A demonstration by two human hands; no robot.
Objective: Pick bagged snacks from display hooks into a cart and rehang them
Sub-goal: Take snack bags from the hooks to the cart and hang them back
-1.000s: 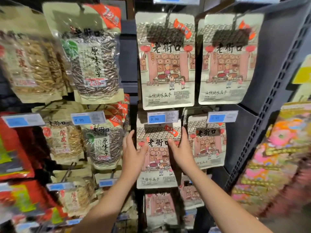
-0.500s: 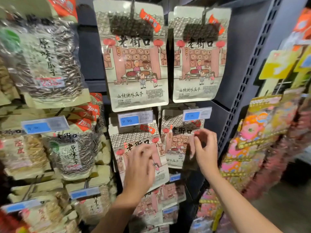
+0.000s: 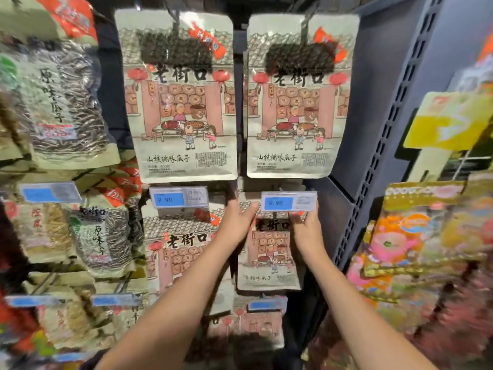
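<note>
— Hands first: where are they?

— Both are raised to the small snack bag (image 3: 268, 252) hanging in the right-hand column of the display, middle row. The left hand (image 3: 238, 219) is at the bag's upper left corner, fingers reaching up behind the price tag (image 3: 289, 201). The right hand (image 3: 306, 227) is at the upper right corner, fingertips curled over the bag's top edge just under that tag.

— Gripping it, or only touching?

— The right one pinches the top edge. The left one's fingers lie fairly straight against the bag; whether they close on it I cannot tell.

— And the bag itself?

— Upright, flat to the rack, top tucked behind the tag, so the hook is hidden.

— Around it?

— Two larger bags (image 3: 184, 97) of the same design hang side by side above. Another matching bag (image 3: 181, 252) hangs just to the left, under its own tag (image 3: 178, 198). Sunflower-seed packs (image 3: 61, 102) fill the left side, and colourful packets (image 3: 416, 241) hang on the right.
</note>
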